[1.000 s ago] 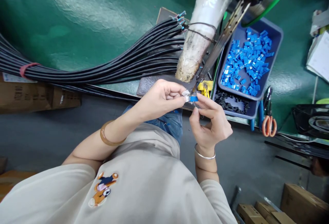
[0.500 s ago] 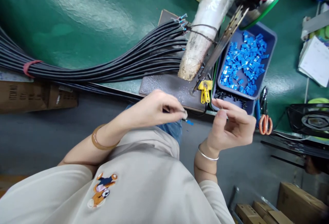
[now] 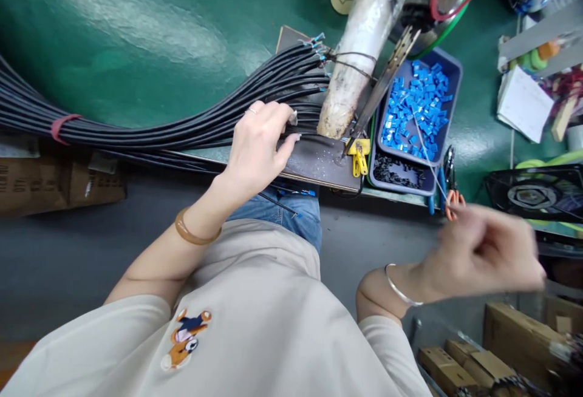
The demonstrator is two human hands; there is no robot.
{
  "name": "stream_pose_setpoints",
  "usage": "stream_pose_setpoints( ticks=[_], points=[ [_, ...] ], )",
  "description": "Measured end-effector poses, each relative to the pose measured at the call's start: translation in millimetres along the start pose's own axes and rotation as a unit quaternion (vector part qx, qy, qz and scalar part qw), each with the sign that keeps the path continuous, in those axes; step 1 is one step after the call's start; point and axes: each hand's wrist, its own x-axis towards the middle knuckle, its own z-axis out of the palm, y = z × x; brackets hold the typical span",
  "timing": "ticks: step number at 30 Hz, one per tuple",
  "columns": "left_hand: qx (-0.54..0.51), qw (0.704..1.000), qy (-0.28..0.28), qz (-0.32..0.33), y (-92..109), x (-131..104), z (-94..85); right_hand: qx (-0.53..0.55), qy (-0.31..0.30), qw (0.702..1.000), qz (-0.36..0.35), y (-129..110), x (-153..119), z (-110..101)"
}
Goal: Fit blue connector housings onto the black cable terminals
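Observation:
My left hand (image 3: pixel 262 145) lies over the near edge of a bundle of black cables (image 3: pixel 182 127), thumb and fingertips closing around one cable (image 3: pixel 314 136) that runs on toward a yellow clip (image 3: pixel 359 157). My right hand (image 3: pixel 487 254), blurred by motion, is off to the right beyond the bench edge. From its pinched fingers a thin white strand (image 3: pixel 426 148) stretches up across the trays. Across my lap lies a black cable end (image 3: pixel 280 204) with a small blue piece (image 3: pixel 303 192) near it.
A tray of blue connectors (image 3: pixel 414 111) overlaps another with small black parts (image 3: pixel 396 172). A white wrapped cylinder (image 3: pixel 348 75) and a metal rod (image 3: pixel 387 78) lean over the dark board (image 3: pixel 314 163). Orange-handled scissors (image 3: pixel 453 200), a fan (image 3: pixel 532 193) and papers (image 3: pixel 523 104) are to the right.
My left hand has moved up and left from over my lap onto the cable bundle. My right hand has swung right and down, away from the trays, drawing out the white strand.

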Motion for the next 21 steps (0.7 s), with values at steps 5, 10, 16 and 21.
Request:
stream_pose_setpoints(
  ticks=[5, 10, 16, 21],
  points=[
    [0.005, 0.998, -0.051, 0.046, 9, -8, -7.2, -0.115, -0.040, 0.992, 0.036, 36, 43, 40],
    [-0.135, 0.969, -0.173, 0.113, 18, -8, -22.5, -0.095, -0.057, 0.993, 0.046, 61, 54, 52],
    [-0.279, 0.857, -0.403, 0.161, 32, -6, -28.0, -0.051, -0.046, 0.997, 0.041, 62, 56, 66],
    [-0.316, 0.880, -0.351, 0.048, 28, -13, -11.0, -0.064, -0.055, 0.995, 0.048, 64, 58, 71]
  ],
)
